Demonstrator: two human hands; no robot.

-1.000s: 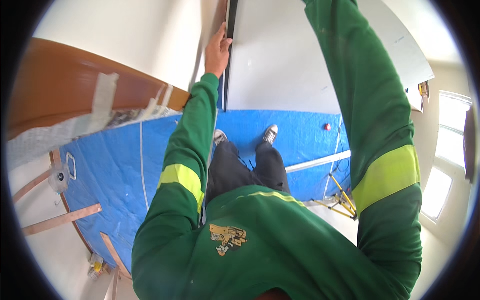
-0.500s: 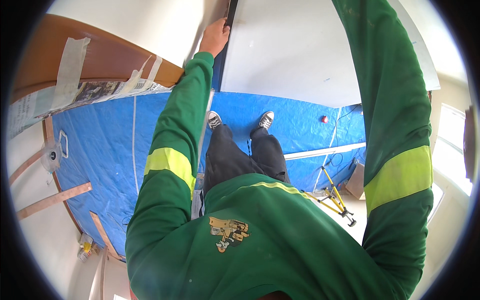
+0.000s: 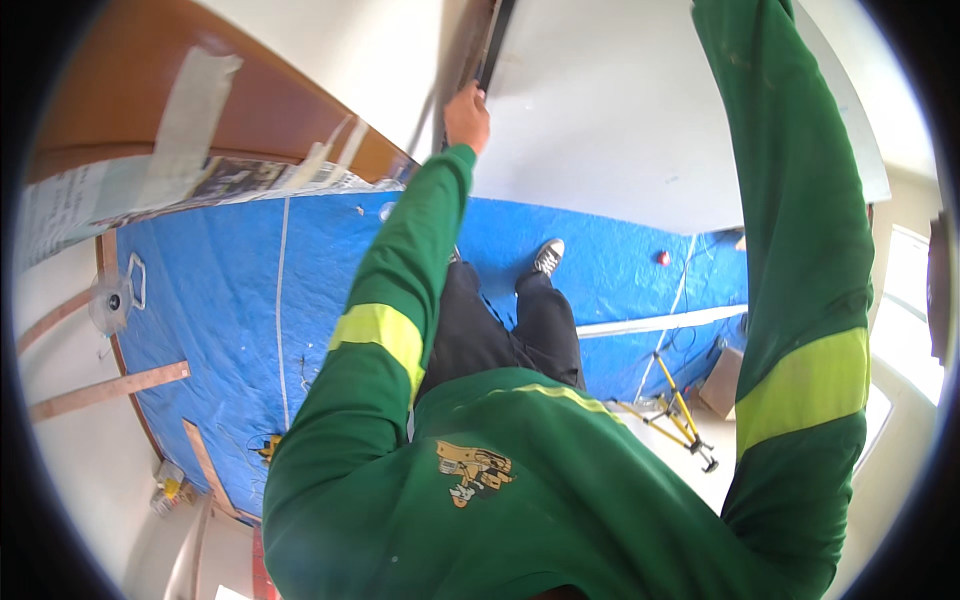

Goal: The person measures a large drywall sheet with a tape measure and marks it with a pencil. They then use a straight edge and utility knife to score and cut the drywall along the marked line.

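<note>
My left hand [image 3: 467,118] is raised in front of me at the left edge of a large pale grey panel [image 3: 600,120]. Its fingers are closed on a narrow dark strip [image 3: 495,45] that runs upward along that edge. The fingertips are partly hidden, so the exact grip is hard to see. My right arm [image 3: 800,200] in its green sleeve stretches up along the panel's right side. The hand at its end lies outside the picture.
Brown trim [image 3: 250,95] with masking tape and newspaper crosses the upper left. Blue sheeting [image 3: 220,290] covers the floor. A yellow tripod [image 3: 680,410], a white strip [image 3: 660,322], a cardboard box [image 3: 722,383] and a red object [image 3: 663,258] lie right; wooden battens [image 3: 110,392] lie left.
My left hand has come down and right, and the dark strip no longer shows below it. The panel and surroundings have shifted slightly right and down in view. One shoe is now mostly hidden.
</note>
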